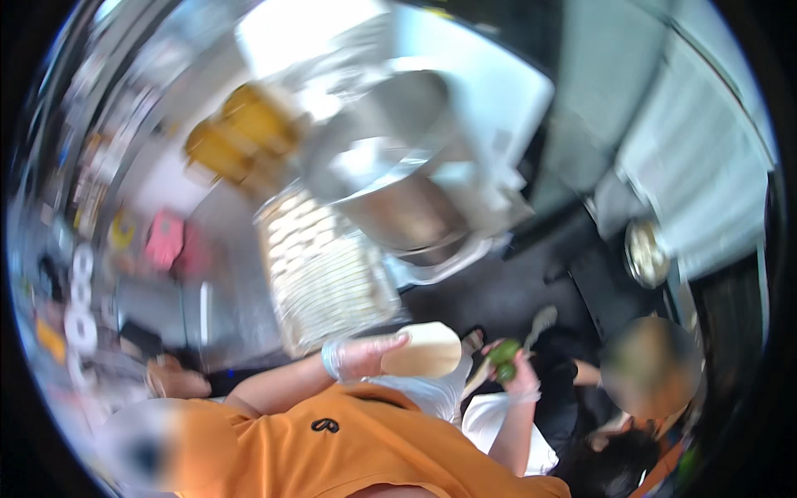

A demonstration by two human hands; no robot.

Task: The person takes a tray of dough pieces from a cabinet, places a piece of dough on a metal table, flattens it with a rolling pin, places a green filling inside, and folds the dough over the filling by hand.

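Observation:
In front of my orange shirt, my left hand, in a clear plastic glove, grips a pale cream rounded piece by its left edge. Blur hides whether it is a bowl or a flat sheet. My right hand, also gloved, is closed around dark green rounded lumps that bulge out past the fingers. Their exact kind is unclear. A gap separates the two hands. Just beyond my left hand lies a tray with rows of small white pieces, its nearer part under clear film.
A large shiny metal pot stands beyond the tray. Yellow containers and a pink object are on the counter at left. At right, a person is close by, and a round bowl holds white pieces.

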